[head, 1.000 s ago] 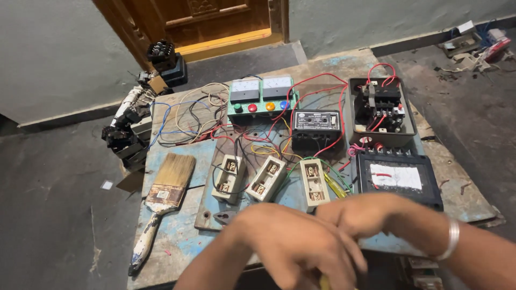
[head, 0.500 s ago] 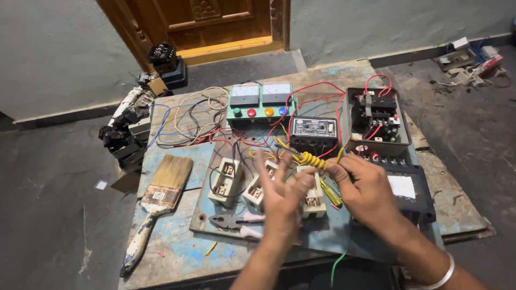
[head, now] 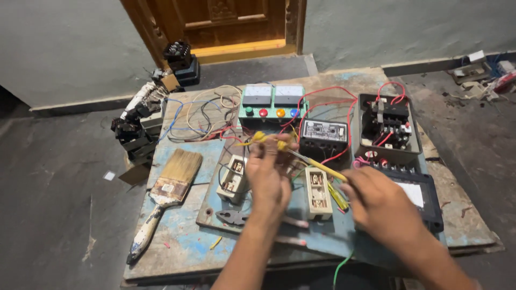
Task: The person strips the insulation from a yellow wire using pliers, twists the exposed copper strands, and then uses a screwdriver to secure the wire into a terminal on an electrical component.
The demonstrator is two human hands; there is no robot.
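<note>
- Left hand raised above the board, fingers closed around a bundle of yellow wire, ends sticking up past the fingertips so they stay free to work.
- Right hand closed on a yellow screwdriver, shaft angled up and left toward the wire, tip close to the left hand's fingers; contact hard to judge.
- Directly beneath, two cream switch blocks fixed to a blue panel, covers off, terminals exposed for reach from above.
- Pliers lying flat at the panel's near edge, close under the left forearm.
- Further back: black relay box, green meter unit with coloured buttons, open contactor box, all linked by red leads.
- Dark flat unit partly hidden behind the right hand.
- Paintbrush set aside on the left of the tabletop, well apart from the wiring.
- Loose wires coiled at the far left corner.
</note>
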